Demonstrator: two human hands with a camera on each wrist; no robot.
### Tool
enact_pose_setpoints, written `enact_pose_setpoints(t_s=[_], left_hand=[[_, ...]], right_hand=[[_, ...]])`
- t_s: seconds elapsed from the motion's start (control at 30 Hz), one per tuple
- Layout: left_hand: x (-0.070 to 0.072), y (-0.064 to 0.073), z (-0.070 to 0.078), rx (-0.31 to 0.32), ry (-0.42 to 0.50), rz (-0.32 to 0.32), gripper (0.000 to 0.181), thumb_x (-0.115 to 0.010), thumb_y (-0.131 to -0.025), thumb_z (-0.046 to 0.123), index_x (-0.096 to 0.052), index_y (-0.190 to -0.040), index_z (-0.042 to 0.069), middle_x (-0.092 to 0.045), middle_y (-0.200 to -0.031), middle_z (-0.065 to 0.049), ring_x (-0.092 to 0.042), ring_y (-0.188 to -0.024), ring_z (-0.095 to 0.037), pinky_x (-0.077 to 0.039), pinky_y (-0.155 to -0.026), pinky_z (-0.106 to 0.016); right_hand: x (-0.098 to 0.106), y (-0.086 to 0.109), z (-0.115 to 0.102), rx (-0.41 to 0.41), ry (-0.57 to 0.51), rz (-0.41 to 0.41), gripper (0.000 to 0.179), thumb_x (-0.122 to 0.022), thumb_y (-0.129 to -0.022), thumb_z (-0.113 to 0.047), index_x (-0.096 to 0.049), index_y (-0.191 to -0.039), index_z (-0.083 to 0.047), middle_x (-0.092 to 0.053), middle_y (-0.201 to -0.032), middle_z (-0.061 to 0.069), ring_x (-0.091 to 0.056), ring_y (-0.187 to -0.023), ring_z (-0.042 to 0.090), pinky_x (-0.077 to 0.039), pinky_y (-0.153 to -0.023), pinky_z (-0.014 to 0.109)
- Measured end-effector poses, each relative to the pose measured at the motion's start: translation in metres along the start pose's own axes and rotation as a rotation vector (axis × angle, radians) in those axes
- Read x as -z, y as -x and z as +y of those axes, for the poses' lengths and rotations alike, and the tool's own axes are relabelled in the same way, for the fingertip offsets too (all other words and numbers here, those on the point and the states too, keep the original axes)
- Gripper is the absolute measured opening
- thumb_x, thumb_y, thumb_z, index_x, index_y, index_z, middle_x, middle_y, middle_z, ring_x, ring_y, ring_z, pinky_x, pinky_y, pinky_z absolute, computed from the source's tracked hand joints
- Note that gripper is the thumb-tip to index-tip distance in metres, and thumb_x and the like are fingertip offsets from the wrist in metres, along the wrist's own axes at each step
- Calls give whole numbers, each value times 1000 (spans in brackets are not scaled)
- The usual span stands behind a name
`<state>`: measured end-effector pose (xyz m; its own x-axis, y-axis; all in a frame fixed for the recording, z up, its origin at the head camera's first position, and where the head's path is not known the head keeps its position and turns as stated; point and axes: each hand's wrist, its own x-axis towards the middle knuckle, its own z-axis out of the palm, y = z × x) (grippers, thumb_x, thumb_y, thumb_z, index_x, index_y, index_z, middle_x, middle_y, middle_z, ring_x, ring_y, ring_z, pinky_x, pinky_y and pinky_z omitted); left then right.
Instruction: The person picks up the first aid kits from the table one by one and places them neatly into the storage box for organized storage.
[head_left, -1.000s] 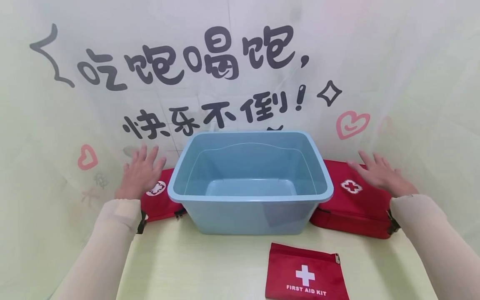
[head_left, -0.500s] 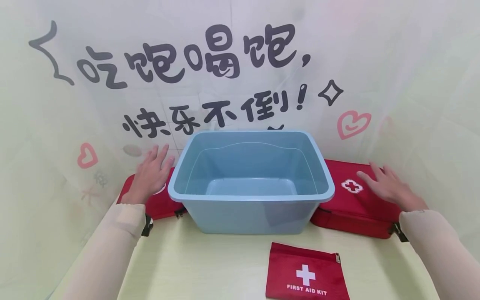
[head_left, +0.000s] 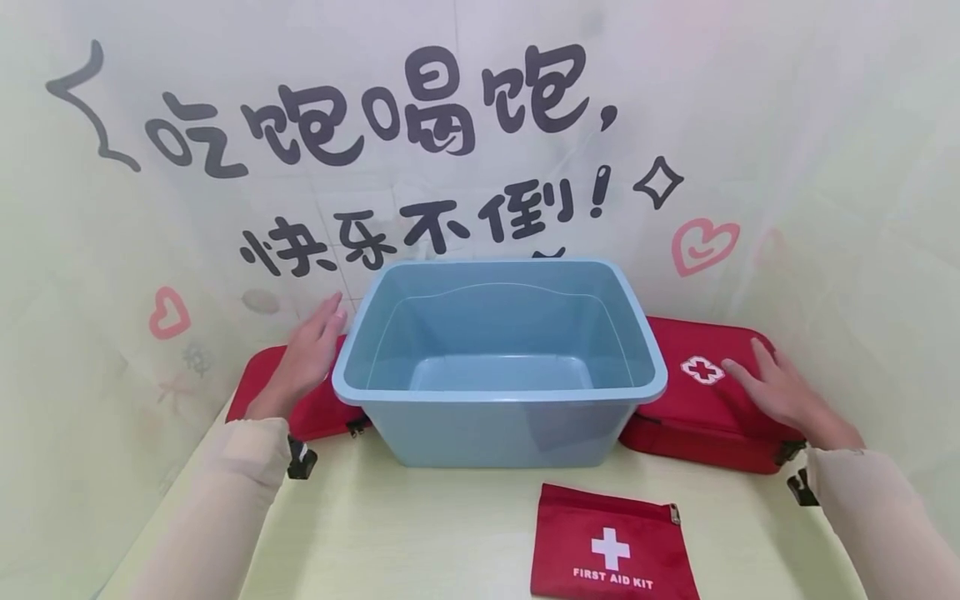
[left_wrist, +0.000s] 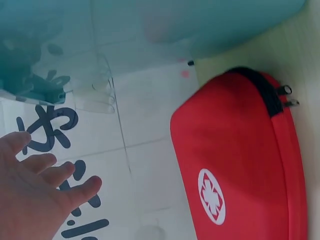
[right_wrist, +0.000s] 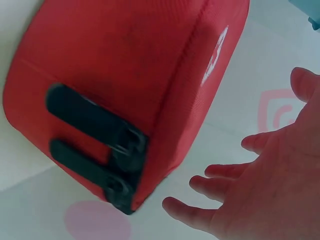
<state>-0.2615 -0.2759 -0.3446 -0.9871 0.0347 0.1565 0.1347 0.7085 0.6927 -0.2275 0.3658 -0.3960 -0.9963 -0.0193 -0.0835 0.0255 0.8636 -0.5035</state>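
A light blue plastic bin (head_left: 487, 433) stands on the table between two red first aid bags. My left hand (head_left: 303, 358) hovers over the left bag (head_left: 258, 379), beside the bin's left rim, fingers extended and nothing held. In the left wrist view that bag (left_wrist: 240, 150) shows a white emblem and zipper pulls, with my spread fingers (left_wrist: 85, 190) apart from it. Over the outer end of the right bag (head_left: 697, 400) is my right hand (head_left: 783, 392), also holding nothing. The right wrist view shows its fingers (right_wrist: 192, 212) loosely spread beside the bag's (right_wrist: 115, 60) upper face.
A small flat red pouch (head_left: 570, 546) marked FIRST AID KIT lies on the pale table (head_left: 420, 533) in front of the bin. Behind everything hangs a whitish sheet (head_left: 480, 208) printed with dark characters and pink hearts.
My left hand has shifted right toward the bin and turned more edge-on. My right hand has moved outward and lower over the right bag. Bin, bags and pouch have stayed put.
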Motion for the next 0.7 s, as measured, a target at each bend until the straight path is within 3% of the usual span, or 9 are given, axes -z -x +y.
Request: enact_pose_setpoints(t_s=[0.17, 0.4, 0.5, 0.7], left_hand=[[-3, 4, -1, -7, 64, -46, 70, -29, -103, 58, -8, -161, 26, -11, -166, -8, -12, -150, -38, -20, -111, -68], [-8, 12, -1, 35, 126, -61, 68, -31, -102, 59, -8, -160, 33, -16, -165, -8, -19, -148, -42, -27, -105, -72], [-10, 15, -2, 49, 149, -56, 67, -31, -102, 60, -9, -160, 34, -16, -165, -7, -20, -148, -42, -27, -106, -71], [-15, 22, -5, 22, 207, -27, 63, -31, -104, 54, -13, -160, 32, -18, -165, -7, -24, -147, -41, -29, -108, -67]], right_hand=[[-5, 4, 5, 6, -27, -1, 94, -41, -102, -50, 13, -150, 10, -3, -146, 47, -13, -128, 64, -32, -93, 79], [-9, 13, 15, -8, -64, -5, 97, -37, -102, -53, 17, -148, 13, 2, -150, 45, -9, -134, 63, -22, -97, 80], [-14, 16, 23, -22, -36, 38, 97, -38, -102, -53, 14, -148, 15, -9, -147, 45, -18, -130, 62, -27, -95, 78], [-27, 20, 35, -19, -9, 178, 82, -45, -101, -42, -11, -144, 20, -36, -124, 41, -40, -108, 56, -40, -82, 69]])
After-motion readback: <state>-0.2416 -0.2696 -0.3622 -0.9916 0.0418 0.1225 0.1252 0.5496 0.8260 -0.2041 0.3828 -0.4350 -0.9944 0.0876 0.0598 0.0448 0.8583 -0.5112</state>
